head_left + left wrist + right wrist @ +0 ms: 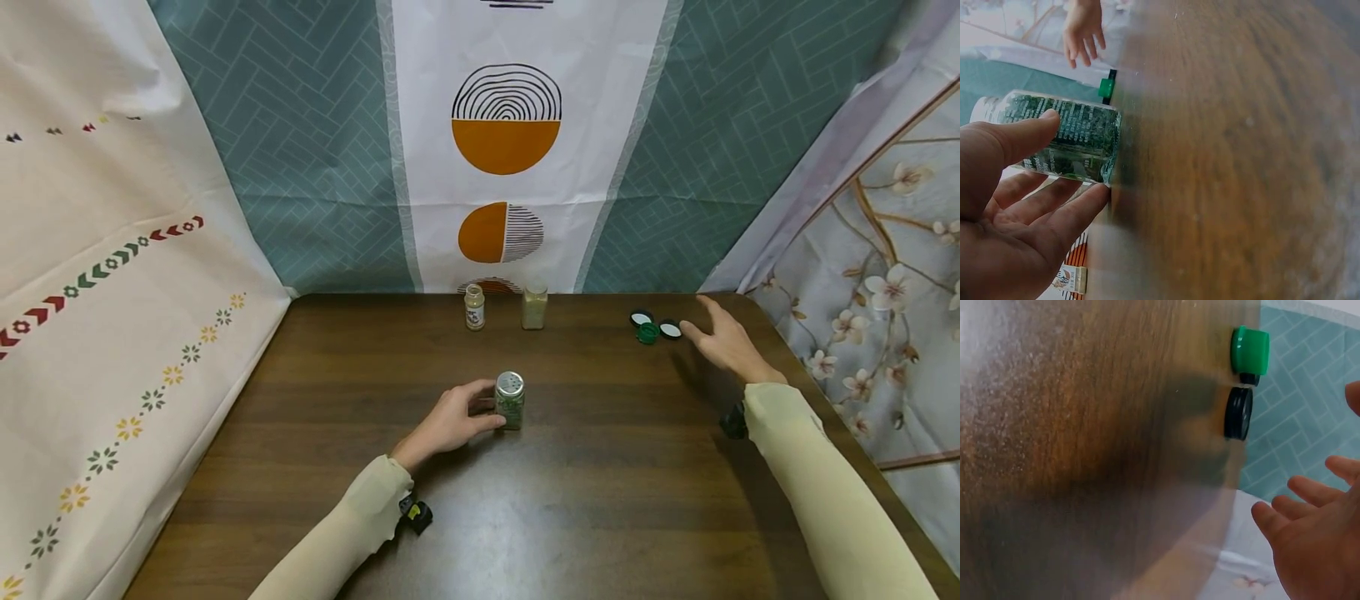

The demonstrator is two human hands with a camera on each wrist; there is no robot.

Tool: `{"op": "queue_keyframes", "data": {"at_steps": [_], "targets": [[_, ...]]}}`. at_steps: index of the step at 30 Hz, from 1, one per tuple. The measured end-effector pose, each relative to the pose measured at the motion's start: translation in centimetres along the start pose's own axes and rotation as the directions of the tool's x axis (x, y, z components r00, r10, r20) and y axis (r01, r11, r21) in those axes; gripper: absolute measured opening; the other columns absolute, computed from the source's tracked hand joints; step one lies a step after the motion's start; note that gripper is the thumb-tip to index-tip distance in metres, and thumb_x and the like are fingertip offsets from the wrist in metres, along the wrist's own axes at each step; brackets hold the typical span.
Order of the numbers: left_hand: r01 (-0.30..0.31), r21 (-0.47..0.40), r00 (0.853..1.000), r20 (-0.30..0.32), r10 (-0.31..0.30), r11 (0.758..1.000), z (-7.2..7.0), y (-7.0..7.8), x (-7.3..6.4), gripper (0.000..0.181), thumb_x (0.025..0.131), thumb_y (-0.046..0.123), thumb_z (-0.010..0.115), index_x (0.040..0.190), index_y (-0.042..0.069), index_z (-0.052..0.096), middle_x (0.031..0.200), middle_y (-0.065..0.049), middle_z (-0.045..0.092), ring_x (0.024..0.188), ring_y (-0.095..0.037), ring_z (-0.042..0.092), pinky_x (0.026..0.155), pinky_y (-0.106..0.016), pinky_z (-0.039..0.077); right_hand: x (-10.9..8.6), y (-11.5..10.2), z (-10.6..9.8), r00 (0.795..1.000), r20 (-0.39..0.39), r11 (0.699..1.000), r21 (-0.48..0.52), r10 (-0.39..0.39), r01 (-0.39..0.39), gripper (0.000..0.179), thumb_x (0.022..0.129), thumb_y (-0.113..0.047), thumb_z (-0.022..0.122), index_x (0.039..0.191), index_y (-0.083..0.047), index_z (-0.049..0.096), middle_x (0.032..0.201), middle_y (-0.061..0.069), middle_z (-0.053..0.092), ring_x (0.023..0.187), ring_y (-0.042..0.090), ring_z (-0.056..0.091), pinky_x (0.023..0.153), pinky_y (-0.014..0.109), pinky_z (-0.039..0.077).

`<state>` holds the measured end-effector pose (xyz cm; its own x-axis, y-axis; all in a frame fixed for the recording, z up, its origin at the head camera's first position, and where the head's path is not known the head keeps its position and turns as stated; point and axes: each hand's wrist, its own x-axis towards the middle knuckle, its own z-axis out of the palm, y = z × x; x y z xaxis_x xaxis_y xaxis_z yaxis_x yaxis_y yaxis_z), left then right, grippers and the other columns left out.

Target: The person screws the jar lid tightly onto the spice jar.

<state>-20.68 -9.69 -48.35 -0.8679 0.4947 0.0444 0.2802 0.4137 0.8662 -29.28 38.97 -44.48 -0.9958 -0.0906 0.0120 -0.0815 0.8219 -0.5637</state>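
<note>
A square glass spice jar (510,407) of dark green flakes stands upright on the table, a perforated silver top on it. My left hand (453,419) holds the jar from its left side; in the left wrist view the thumb (1035,132) lies along the label and the fingers (1063,219) go round the other side. At the far right, my right hand (723,340) hovers with fingers spread and nothing in it. Just left of it lie a green cap (648,333) and black caps, one of them a black cap (671,331) with its white inside facing up.
Towards the back edge of the brown table (360,358) stand a small round jar (475,308) without a cap and a square jar (534,307) of pale green powder. Fabric hangs behind the table and along both sides.
</note>
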Motion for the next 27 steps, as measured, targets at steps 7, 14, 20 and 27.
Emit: {"op": "queue_keyframes", "data": {"at_steps": [7, 14, 20, 27], "targets": [[-0.004, 0.007, 1.000, 0.001, 0.004, 1.000, 0.0, 0.0, 0.0, 0.056, 0.094, 0.017, 0.077, 0.144, 0.004, 0.056, 0.139, -0.017, 0.064, 0.125, -0.033, 0.066, 0.103, -0.047, 0.056, 0.5, 0.4, 0.3, 0.998, 0.033, 0.999, -0.014, 0.045, -0.045, 0.089, 0.107, -0.057, 0.039, 0.163, 0.004, 0.005, 0.163, 0.039, 0.016, 0.143, 0.065, 0.022, 0.111, 0.079, 0.024], [-0.003, 0.014, 1.000, -0.001, 0.003, 1.000, -0.1, 0.0, 0.0, 0.056, 0.095, 0.019, 0.077, 0.145, 0.005, 0.056, 0.139, -0.017, 0.064, 0.125, -0.033, 0.066, 0.103, -0.047, 0.056, 0.9, 0.6, 0.8, 0.997, 0.051, 0.998, -0.011, 0.057, -0.057, 0.090, 0.107, -0.059, 0.037, 0.162, 0.006, 0.006, 0.163, 0.037, 0.017, 0.144, 0.064, 0.021, 0.112, 0.078, 0.024], [0.004, 0.016, 1.000, 0.000, -0.004, 1.000, -0.2, 0.1, 0.0, 0.057, 0.095, 0.019, 0.077, 0.145, 0.005, 0.055, 0.139, -0.016, 0.064, 0.124, -0.033, 0.066, 0.103, -0.047, 0.056, 1.3, 1.1, 1.5, 0.996, 0.060, 0.997, -0.030, 0.066, -0.064, 0.088, 0.107, -0.054, 0.043, 0.162, 0.006, 0.010, 0.163, 0.037, 0.019, 0.145, 0.062, 0.022, 0.113, 0.076, 0.025], [0.013, 0.038, 1.000, 0.008, -0.013, 0.999, 0.0, 0.0, 0.0, 0.058, 0.095, 0.020, 0.077, 0.146, 0.005, 0.054, 0.140, -0.015, 0.064, 0.125, -0.031, 0.066, 0.102, -0.044, 0.056, 1.3, 1.5, 2.2, 0.996, 0.062, 0.998, -0.023, 0.066, -0.065, 0.085, 0.106, -0.045, 0.049, 0.161, 0.008, 0.011, 0.162, 0.038, 0.021, 0.144, 0.061, 0.025, 0.114, 0.074, 0.027]]}}
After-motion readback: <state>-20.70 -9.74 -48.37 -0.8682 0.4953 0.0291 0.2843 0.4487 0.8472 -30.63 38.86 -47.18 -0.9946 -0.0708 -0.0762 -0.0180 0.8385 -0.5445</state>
